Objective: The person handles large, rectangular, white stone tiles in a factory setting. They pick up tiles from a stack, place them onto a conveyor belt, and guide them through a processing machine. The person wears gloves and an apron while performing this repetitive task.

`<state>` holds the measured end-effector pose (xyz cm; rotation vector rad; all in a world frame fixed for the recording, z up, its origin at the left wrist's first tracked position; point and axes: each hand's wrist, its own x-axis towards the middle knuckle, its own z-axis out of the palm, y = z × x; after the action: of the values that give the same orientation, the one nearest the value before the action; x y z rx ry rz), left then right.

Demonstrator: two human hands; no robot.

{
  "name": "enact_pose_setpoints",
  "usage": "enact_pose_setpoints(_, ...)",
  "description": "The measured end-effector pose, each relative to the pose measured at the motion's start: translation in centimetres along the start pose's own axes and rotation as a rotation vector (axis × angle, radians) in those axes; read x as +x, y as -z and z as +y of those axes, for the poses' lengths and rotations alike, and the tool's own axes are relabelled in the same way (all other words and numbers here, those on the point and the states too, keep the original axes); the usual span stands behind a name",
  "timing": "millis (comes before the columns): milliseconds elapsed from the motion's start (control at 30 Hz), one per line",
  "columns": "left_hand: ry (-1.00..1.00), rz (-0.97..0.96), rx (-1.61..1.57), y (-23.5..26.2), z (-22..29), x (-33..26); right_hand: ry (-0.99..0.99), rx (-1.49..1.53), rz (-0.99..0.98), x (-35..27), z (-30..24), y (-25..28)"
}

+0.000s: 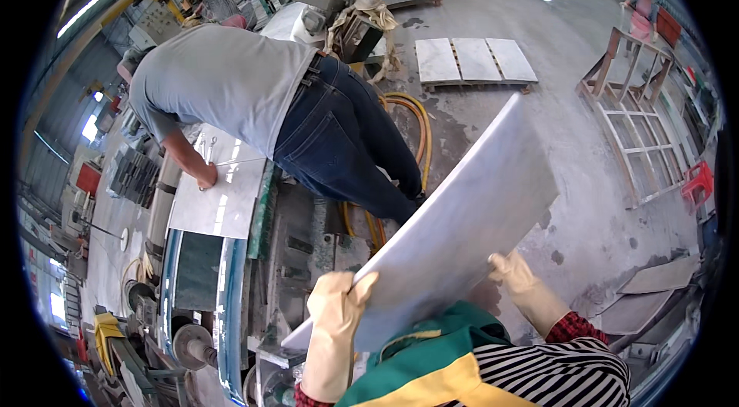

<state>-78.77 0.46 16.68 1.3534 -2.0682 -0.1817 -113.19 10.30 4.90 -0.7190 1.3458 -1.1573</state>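
A large polished stone slab (469,207), white to pale grey, stands tilted in front of me between my two hands. My left hand (339,303), in a cream rubber glove, is closed round the slab's left edge with the thumb over it. On the right edge, my right hand (512,272) in a matching glove grips the slab, its fingertips partly hidden by the edge. The slab's lower part reaches my green and yellow apron (431,353). Its lower left corner comes close to the machine bed.
Ahead left, a person (223,84) in a grey shirt bends over a slab (212,207) on a roller conveyor (231,291). Yellow hoses (423,130) lie on the floor. Beyond are a pallet of slabs (473,61), a wooden frame (639,130) and a red stool (697,185).
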Motion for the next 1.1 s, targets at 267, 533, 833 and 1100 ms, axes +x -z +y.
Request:
enact_pose_setpoints(267, 0.218, -0.2, -0.778, -11.0, 4.5, 5.9, 0.332, 0.09, 0.495, 3.4, -1.7, 12.9)
enact_pose_setpoints(533, -0.065, -0.09, -0.446, -25.9, 16.1, 20.2, 0.594, 0.091, 0.693, 8.7, -12.0, 27.3)
enact_pose_setpoints(833, 0.318, -0.439, -0.675, -39.1, 32.9, 44.9, 0.52, -0.165, 0.683, 18.7, -32.3, 41.1)
enact_pose_setpoints(1100, 0.486, -0.562, -0.603, -57.6, 36.5, 53.9, 0.316, 0.167, 0.836, 34.3, -23.5, 50.9)
